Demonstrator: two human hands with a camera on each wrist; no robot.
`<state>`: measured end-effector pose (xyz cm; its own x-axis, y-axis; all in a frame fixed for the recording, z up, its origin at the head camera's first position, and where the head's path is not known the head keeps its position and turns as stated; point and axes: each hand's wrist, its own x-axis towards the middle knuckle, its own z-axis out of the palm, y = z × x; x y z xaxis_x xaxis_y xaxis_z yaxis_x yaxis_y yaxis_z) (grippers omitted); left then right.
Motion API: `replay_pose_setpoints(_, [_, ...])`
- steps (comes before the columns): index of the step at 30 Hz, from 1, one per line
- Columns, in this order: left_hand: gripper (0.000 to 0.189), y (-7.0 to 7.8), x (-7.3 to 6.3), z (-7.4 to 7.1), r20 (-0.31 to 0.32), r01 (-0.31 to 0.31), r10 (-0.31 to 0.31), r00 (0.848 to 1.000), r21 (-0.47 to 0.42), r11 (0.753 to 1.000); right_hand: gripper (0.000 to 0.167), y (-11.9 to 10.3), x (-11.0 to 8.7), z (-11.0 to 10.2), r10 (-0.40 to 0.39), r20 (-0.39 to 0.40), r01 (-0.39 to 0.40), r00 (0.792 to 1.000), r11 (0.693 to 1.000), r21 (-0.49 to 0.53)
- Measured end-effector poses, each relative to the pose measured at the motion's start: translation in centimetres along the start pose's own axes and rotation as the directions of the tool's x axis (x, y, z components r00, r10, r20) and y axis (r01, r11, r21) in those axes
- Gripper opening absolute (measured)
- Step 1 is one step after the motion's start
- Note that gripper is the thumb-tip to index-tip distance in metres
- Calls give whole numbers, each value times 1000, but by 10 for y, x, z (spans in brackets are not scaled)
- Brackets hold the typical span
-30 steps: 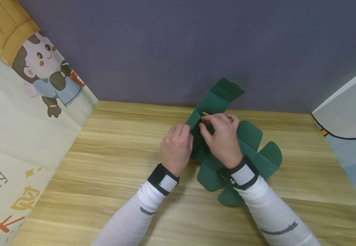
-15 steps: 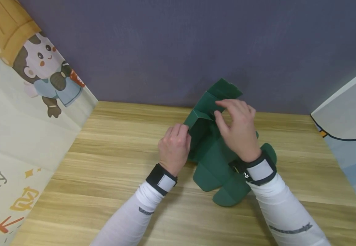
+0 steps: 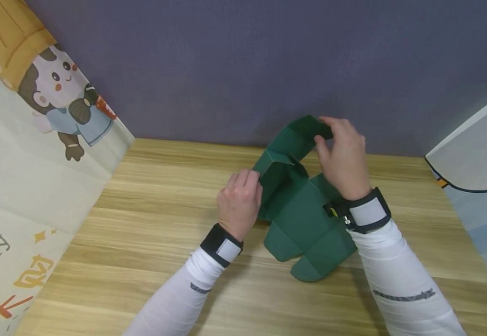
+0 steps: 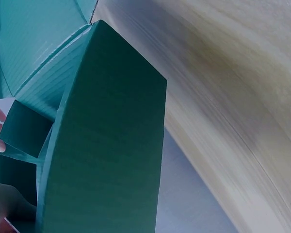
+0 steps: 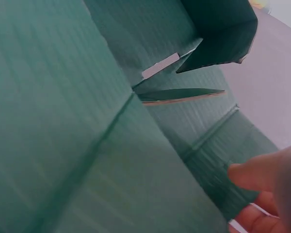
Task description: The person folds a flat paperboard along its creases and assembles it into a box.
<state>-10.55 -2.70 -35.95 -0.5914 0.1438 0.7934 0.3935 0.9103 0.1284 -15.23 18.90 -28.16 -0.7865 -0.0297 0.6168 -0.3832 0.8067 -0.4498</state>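
Observation:
A green cardboard box [image 3: 295, 217], partly folded, lies at an angle on the wooden table in the head view. My left hand [image 3: 240, 205] grips its raised left side wall. That wall fills the middle of the left wrist view as a dark green panel [image 4: 106, 131]. At the far end, my right hand [image 3: 346, 158] pinches the corner of the end flap [image 3: 308, 127] between thumb and fingers. In the right wrist view the thumb [image 5: 257, 172] lies over the flap, with the fingers past its edge. A small tab [image 3: 280, 157] stands folded inward beside the left wall.
A dark blue-grey panel [image 3: 243, 70] rises behind the table [image 3: 142, 233], close to the box's far end. Printed sheets flank it: a cartoon figure [image 3: 67, 88] on the left, a pale panel [image 3: 478, 144] on the right.
My right hand has left the folded tab near the left wall and moved away and right to the far flap, which it now holds. The left hand has stayed nearly still.

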Motion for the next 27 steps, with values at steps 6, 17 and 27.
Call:
replay_pose_setpoints(6, [7, -1, 0, 1, 22, 4, -4, 1000, 2, 1000, 19, -1, -2, 0, -78, -12, 78, 997, 997, -19])
replay_pose_setpoints(17, [8, -3, 2, 2, 25, 25, -25, 999, -4, 1000, 16, -16, -13, -6, -175, -6, 174, 985, 983, -62])
replay_pose_setpoints(27, [5, -7, 4, 0, 38, 30, -30, 999, 6, 1000, 15, -27, -31, -6, -225, 10, 225, 974, 972, -74])
